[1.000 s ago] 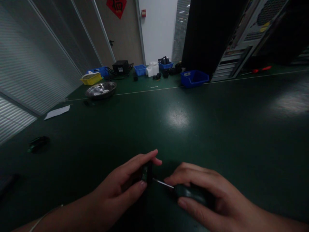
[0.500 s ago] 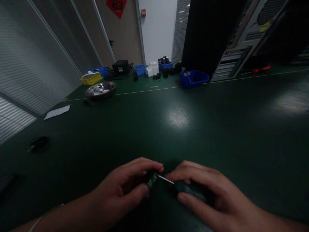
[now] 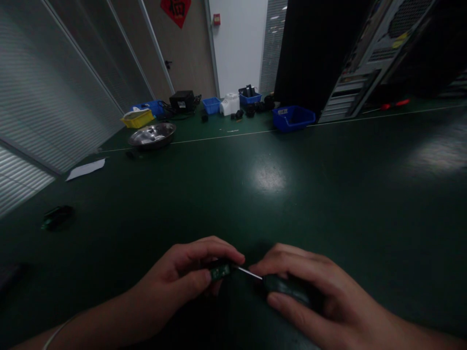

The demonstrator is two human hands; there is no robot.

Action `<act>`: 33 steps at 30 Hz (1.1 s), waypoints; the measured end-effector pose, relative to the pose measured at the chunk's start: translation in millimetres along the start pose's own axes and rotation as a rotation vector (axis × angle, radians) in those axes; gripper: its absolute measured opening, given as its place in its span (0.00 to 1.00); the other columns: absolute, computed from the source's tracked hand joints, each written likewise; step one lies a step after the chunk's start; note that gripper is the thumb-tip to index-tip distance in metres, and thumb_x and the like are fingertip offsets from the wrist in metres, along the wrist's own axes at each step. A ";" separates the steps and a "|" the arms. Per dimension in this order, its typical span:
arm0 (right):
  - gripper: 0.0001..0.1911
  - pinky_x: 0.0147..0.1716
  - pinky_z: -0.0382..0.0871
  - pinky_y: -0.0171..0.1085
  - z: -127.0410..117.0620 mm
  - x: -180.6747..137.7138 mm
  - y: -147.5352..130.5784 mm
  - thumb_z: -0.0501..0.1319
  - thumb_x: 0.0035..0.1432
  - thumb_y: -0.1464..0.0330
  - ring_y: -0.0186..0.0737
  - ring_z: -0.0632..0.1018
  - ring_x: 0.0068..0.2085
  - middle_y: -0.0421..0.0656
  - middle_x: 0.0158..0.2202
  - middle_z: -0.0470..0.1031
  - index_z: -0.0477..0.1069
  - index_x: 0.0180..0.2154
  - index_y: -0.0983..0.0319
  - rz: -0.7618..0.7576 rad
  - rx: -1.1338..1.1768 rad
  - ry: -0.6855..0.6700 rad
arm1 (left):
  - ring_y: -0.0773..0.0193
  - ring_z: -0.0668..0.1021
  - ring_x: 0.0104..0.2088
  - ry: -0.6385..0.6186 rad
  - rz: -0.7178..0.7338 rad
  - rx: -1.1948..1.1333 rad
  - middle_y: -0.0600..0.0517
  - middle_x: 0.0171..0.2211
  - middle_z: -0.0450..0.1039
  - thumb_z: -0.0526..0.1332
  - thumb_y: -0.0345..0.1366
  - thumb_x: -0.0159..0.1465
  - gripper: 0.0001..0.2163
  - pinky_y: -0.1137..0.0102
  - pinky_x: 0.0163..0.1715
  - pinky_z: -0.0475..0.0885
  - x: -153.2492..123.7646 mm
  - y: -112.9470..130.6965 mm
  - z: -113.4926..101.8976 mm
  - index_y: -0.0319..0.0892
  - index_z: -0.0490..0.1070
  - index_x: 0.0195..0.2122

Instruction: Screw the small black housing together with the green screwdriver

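Observation:
My left hand (image 3: 189,277) is closed around a small black part with a green circuit board (image 3: 220,271), held just above the dark green table (image 3: 270,204). My right hand (image 3: 314,291) grips a screwdriver (image 3: 282,287) by its dark handle. The thin metal shaft points left and its tip meets the small part. Both hands sit close together near the table's front edge.
A steel bowl (image 3: 152,135), a yellow bin (image 3: 138,118), several blue bins (image 3: 294,118), a black box (image 3: 182,100) and a white device (image 3: 230,104) stand at the far side. An open computer case (image 3: 368,58) rises at back right. A paper sheet (image 3: 86,169) and a dark object (image 3: 57,216) lie left.
My left hand has turned the small part from upright to lying flat and curled its fingers over it. The screwdriver tip stayed against the part.

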State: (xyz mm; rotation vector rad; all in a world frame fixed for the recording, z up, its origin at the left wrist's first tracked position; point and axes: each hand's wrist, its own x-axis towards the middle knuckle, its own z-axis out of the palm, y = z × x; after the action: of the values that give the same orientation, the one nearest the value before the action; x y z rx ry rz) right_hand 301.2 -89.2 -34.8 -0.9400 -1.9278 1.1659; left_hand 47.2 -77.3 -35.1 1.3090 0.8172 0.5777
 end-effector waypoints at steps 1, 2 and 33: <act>0.21 0.34 0.76 0.32 -0.4 0.0 -0.2 0.64 0.56 0.79 0.43 0.82 0.45 0.42 0.44 0.82 0.77 0.48 0.52 -0.003 0.000 0.002 | 0.65 0.69 0.33 0.000 -0.001 -0.006 0.49 0.45 0.69 0.59 0.38 0.67 0.13 0.71 0.32 0.64 0.2 -0.6 -0.2 0.48 0.77 0.50; 0.22 0.34 0.76 0.32 -1.0 0.1 -0.5 0.64 0.56 0.79 0.44 0.82 0.45 0.42 0.44 0.82 0.77 0.48 0.52 -0.004 -0.004 0.001 | 0.64 0.69 0.33 0.002 -0.001 -0.009 0.49 0.45 0.69 0.60 0.38 0.66 0.13 0.71 0.32 0.64 0.3 -1.2 -0.6 0.47 0.77 0.50; 0.19 0.40 0.76 0.37 -4.6 1.5 -7.4 0.63 0.56 0.79 0.41 0.81 0.38 0.43 0.38 0.80 0.78 0.47 0.56 0.030 0.064 -0.096 | 0.66 0.74 0.31 -0.086 -0.064 -0.317 0.45 0.42 0.74 0.62 0.35 0.64 0.11 0.72 0.30 0.67 2.0 -9.4 -1.5 0.43 0.82 0.45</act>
State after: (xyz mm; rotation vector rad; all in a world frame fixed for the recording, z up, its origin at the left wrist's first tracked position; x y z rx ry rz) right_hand 302.6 -88.5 -26.1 -0.8960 -1.9456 1.3035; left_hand 46.5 -76.5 -44.8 1.0069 0.6633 0.5700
